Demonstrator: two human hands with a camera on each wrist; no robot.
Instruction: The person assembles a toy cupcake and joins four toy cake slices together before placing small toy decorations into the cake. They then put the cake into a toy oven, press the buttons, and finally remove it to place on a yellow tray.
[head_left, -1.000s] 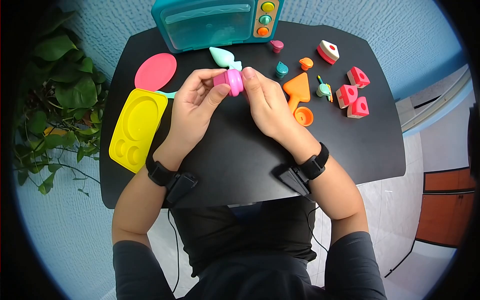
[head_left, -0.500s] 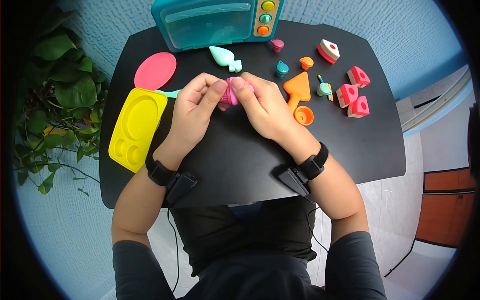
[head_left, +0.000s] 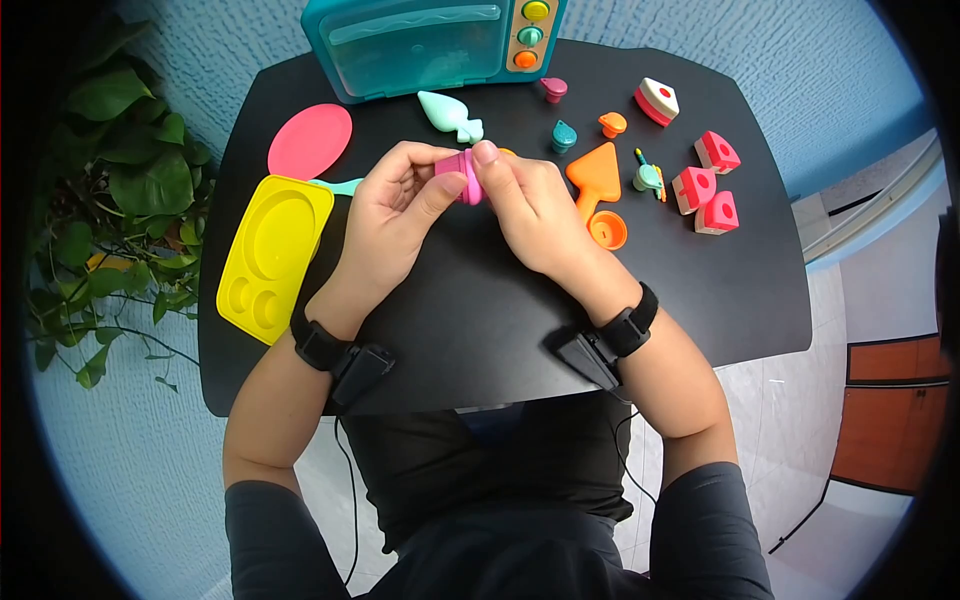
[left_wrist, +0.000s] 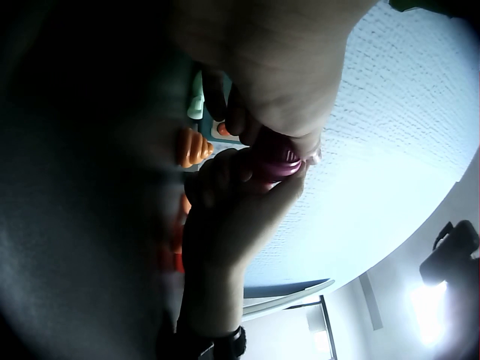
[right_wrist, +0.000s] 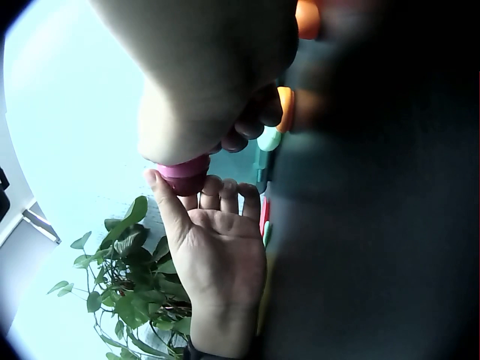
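Both hands hold one pink toy cupcake [head_left: 471, 180] above the table, in front of the toy oven. My left hand [head_left: 392, 205] grips its ribbed cup, thumb along the near side. On the smooth pink top are the thumb and fingers of my right hand [head_left: 540, 215]; its curled fingers hide part of the piece. Seen from the right wrist, the cupcake [right_wrist: 184, 174] sits between the left thumb and forefinger. Just past the right hand's knuckles peeks a small orange-yellow edge [head_left: 507, 152]. A mint toy piece [head_left: 448, 115] lies beyond the hands.
The teal toy oven [head_left: 430, 50] stands at the back. At left are a pink plate [head_left: 310, 140] and a yellow tray [head_left: 310, 215]. On the right lie an orange spatula [head_left: 597, 172], an orange cup [head_left: 607, 231], several small toppers and red-and-white cake slices [head_left: 715, 214].
The right thumb first moved over the cupcake, then back to its top edge. The cupcake shifted slightly and turned, and the orange-yellow edge came into sight past the right hand.
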